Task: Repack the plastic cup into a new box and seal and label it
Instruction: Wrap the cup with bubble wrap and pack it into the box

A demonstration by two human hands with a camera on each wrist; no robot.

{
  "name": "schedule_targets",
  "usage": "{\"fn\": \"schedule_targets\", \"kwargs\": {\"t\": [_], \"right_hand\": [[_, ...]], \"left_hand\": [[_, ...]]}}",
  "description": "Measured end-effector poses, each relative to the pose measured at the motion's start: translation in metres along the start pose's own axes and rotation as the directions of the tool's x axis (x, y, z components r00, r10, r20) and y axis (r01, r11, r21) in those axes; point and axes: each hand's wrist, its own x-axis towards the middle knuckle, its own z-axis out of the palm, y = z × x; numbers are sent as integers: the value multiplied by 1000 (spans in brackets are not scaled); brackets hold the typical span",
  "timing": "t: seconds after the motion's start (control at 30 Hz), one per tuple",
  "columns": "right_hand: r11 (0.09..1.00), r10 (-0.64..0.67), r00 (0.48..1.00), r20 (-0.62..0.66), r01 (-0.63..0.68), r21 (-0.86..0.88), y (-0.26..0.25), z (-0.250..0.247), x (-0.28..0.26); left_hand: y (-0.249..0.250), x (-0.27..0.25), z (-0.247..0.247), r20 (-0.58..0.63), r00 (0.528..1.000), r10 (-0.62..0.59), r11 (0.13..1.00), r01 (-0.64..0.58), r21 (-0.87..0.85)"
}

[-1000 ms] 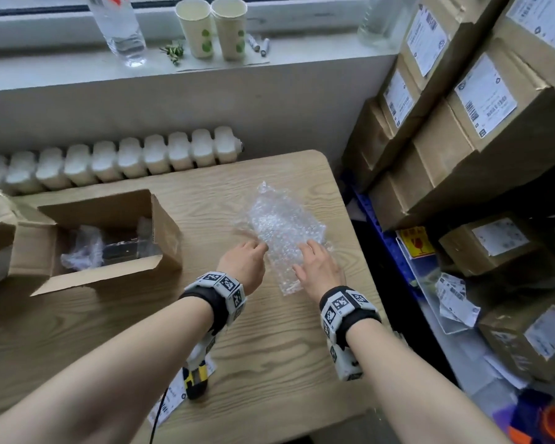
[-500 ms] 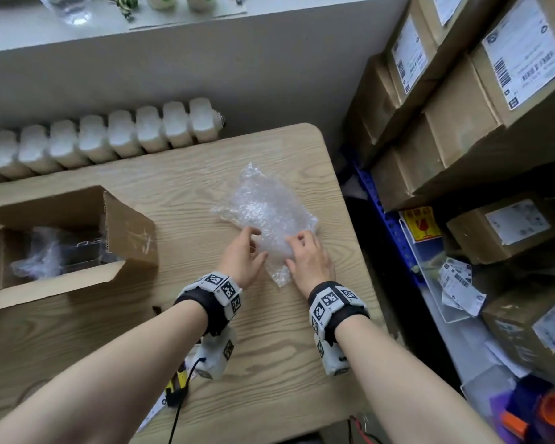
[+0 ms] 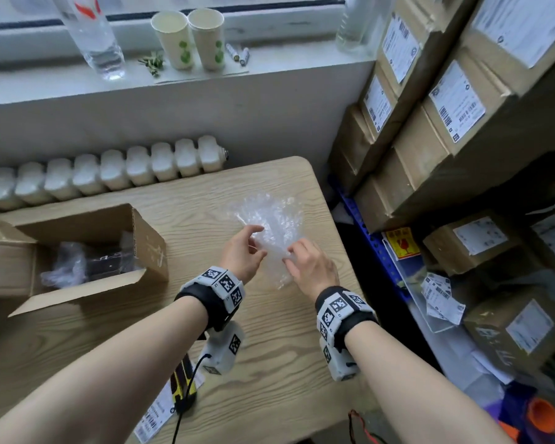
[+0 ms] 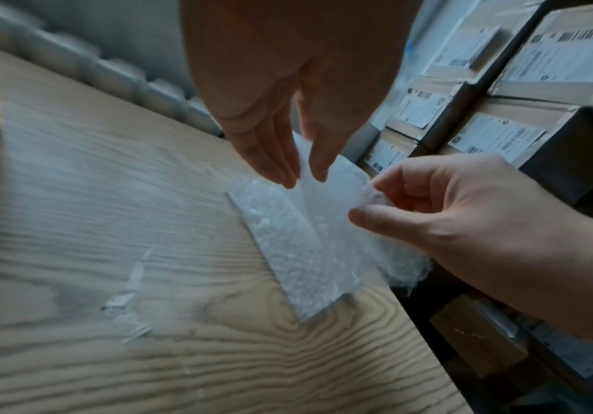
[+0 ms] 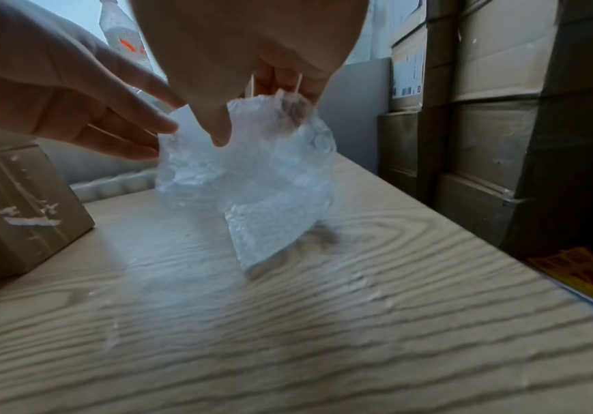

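A sheet of clear bubble wrap is partly lifted off the wooden table; its lower end still touches the wood. My left hand holds the wrap's left edge between the thumb and nearly straight fingers. My right hand pinches the near edge of the bubble wrap between thumb and forefinger, seen close in the right wrist view. An open cardboard box lies at the left. A dark item in clear plastic is inside it; whether it is the cup I cannot tell.
Labelled cardboard boxes are stacked high along the table's right edge. A yellow-and-black tool and a label sheet lie at the front edge. Behind the table are a radiator and a sill with paper cups and a bottle.
The hands were pressing the bubble wrap flat on the table; now both hold its near edge and have raised it off the wood.
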Motion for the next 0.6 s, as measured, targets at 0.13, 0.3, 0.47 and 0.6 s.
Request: {"fn": "schedule_targets", "kwargs": {"t": [0.13, 0.3, 0.47, 0.6], "right_hand": [[999, 36, 991, 131, -35, -10, -16, -10, -11], [998, 60, 975, 215, -63, 10, -44, -17, -17], [999, 1, 964, 264, -10, 34, -81, -37, -3], [999, -46, 977, 207, 45, 9, -115, -50, 14]], "left_hand": [[-2, -14, -14, -11, 999, 37, 999, -38, -4], [-6, -37, -35, 40, 992, 123, 991, -125, 38], [5, -50, -70, 54, 978, 201, 978, -203, 47], [17, -56, -110, 5, 963, 268, 959, -268, 91]]}}
